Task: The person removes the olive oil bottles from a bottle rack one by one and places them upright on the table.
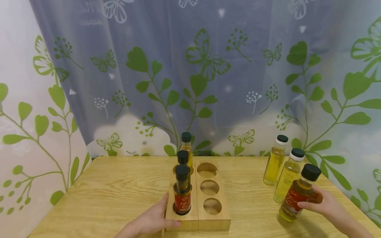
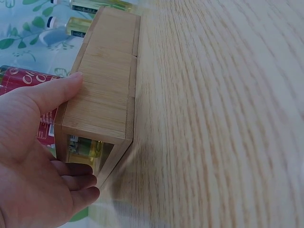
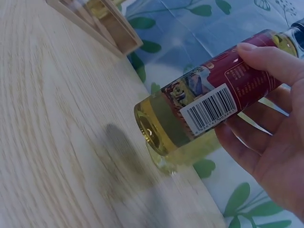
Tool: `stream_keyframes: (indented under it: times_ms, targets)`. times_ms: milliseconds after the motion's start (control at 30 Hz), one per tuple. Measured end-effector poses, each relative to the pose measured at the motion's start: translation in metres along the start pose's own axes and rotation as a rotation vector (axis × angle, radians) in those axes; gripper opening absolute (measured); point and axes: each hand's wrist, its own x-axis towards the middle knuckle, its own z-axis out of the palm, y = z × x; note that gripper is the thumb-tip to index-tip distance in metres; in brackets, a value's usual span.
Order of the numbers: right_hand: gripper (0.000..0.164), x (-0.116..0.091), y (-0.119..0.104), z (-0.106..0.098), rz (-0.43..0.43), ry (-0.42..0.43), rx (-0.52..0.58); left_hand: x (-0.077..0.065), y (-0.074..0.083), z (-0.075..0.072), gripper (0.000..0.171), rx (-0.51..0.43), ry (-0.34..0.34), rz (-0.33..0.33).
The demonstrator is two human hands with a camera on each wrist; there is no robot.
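Note:
My right hand [image 1: 322, 201] grips an olive oil bottle [image 1: 294, 198] with a red label and black cap. The bottle tilts, and in the right wrist view its base [image 3: 151, 128] hangs just above the table, apart from its shadow. With the thumb on the front face and the fingers at the open side, my left hand [image 1: 151, 215] holds the near left corner of a wooden bottle rack [image 1: 213, 224]. In the rack's left row stand a red-labelled bottle [image 1: 182, 200], another black-capped bottle [image 1: 183, 157] behind it, and a green-capped bottle [image 1: 186, 142] at the back.
Two clear bottles of yellow oil stand on the right, one farther back [image 1: 275, 162] and one [image 1: 288, 175] just behind the held bottle. Three round holes [image 1: 209, 187] show in the rack's right row. A patterned curtain [image 1: 238, 82] hangs behind the wooden table [image 1: 128, 185].

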Motion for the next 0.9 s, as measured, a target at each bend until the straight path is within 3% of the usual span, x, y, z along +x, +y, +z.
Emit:
stream_keyframes:
  times_ms: [167,433,667,900]
  targets:
    - [0.071,-0.004,0.003,-0.007,0.091,0.031,-0.110,0.001,0.000,0.000,0.113,-0.006,-0.008,-0.006]
    - [0.071,-0.005,0.007,-0.016,0.123,0.007,-0.130,0.001,-0.001,-0.001,0.112,-0.010,-0.011,-0.017]
    - [0.045,-0.007,0.018,-0.024,0.059,-0.053,-0.066,0.001,-0.002,-0.001,0.112,-0.019,-0.022,-0.019]
    - [0.065,-0.006,0.022,-0.022,0.100,-0.051,-0.109,0.000,-0.002,-0.001,0.113,-0.009,-0.013,-0.018]
